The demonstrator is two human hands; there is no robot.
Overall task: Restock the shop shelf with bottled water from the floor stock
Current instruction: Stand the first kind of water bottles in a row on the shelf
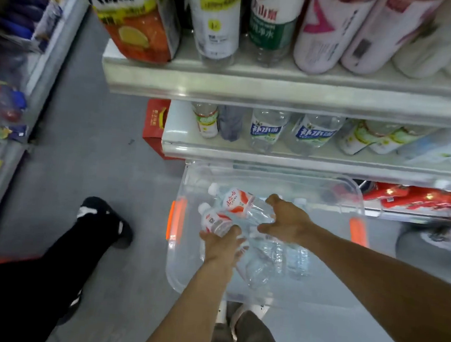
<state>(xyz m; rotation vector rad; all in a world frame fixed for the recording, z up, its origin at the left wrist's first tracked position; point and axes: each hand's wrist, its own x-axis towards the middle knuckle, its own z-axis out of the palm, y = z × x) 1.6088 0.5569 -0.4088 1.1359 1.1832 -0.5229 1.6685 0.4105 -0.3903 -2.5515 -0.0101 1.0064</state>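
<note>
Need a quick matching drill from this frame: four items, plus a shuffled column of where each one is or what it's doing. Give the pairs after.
Items
1. left hand
2. right hand
3. clear plastic bin
4. blue-label bottles

Place or state
A. on the floor below the shelves, orange handles at its sides
B. standing on the lower shelf
C. on the lower red-label bottle
D. spread over the upper red-label bottle

Pairs: 1-C, 2-D, 3-A, 4-B
</note>
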